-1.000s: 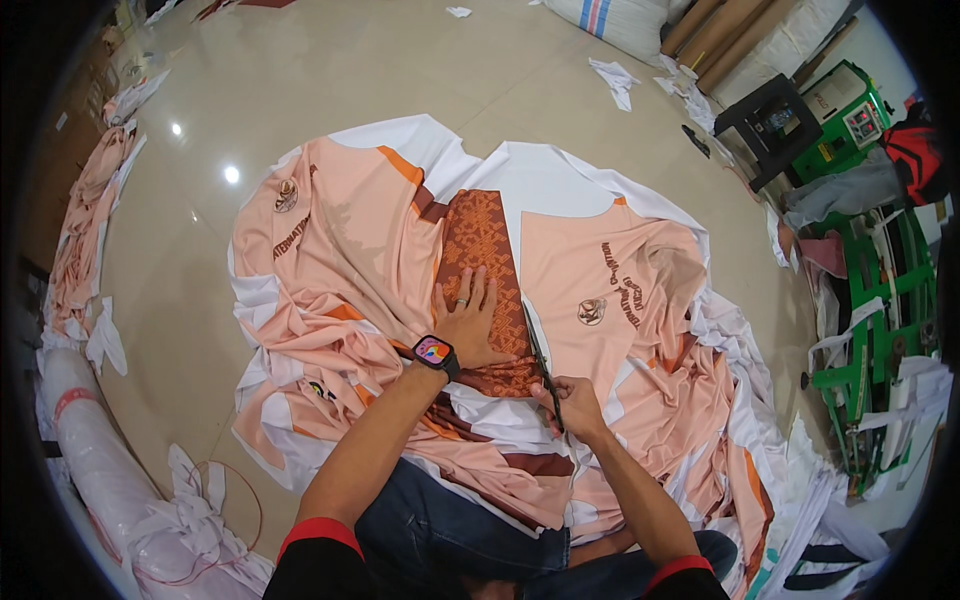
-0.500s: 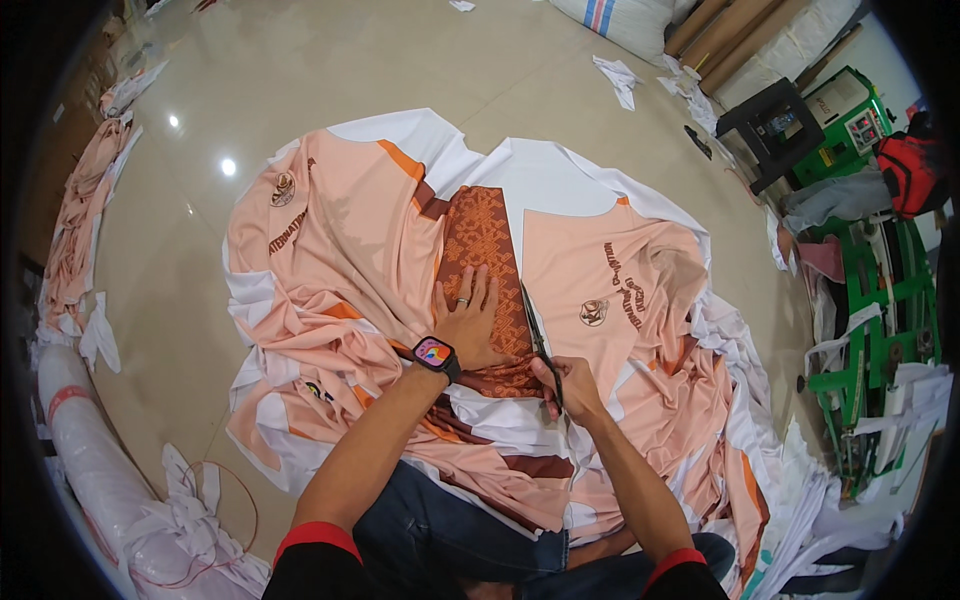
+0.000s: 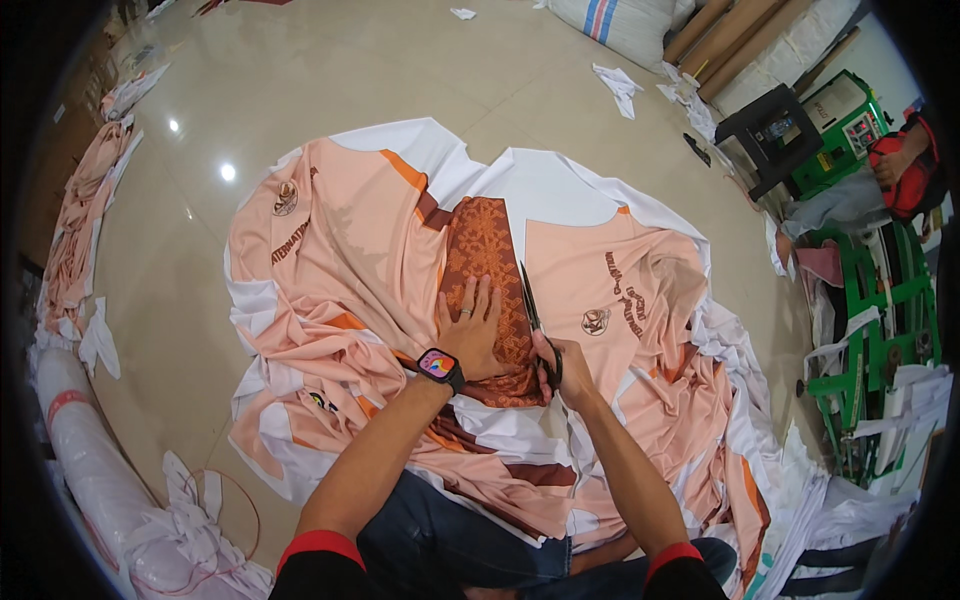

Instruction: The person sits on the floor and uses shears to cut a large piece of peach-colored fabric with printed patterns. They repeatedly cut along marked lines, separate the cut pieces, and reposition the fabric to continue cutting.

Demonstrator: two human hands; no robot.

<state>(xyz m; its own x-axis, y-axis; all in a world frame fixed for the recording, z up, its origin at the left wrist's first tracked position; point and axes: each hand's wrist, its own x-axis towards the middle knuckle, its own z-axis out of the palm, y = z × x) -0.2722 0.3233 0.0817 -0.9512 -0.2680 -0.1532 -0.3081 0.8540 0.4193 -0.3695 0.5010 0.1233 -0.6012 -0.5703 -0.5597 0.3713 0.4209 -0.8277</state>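
Observation:
A wide heap of printed peach and white fabric (image 3: 570, 250) spreads over the floor in front of me. In its middle lies a brown panel with an orange pattern (image 3: 480, 240). My left hand (image 3: 470, 325) presses flat on this panel, fingers spread, a watch (image 3: 438, 365) on its wrist. Closed around the handles of black scissors (image 3: 529, 295) is my right hand (image 3: 565, 370). The blades point away from me along the panel's right edge, by a white strip next to the right peach piece. Part of the handles is hidden by my fingers.
Plastic-wrapped rolls (image 3: 90, 440) and white scraps lie at the left. On the right stand a black stool (image 3: 770, 130), a green machine (image 3: 850, 130) and a green metal frame (image 3: 870, 330). Another person's hand (image 3: 900, 155) shows at the far right. A white sack (image 3: 620, 30) sits at the back.
My right hand and the scissors have moved slightly forward along the panel's right edge. My left hand stays flat on the panel. Another person's hand has come into view at the far right.

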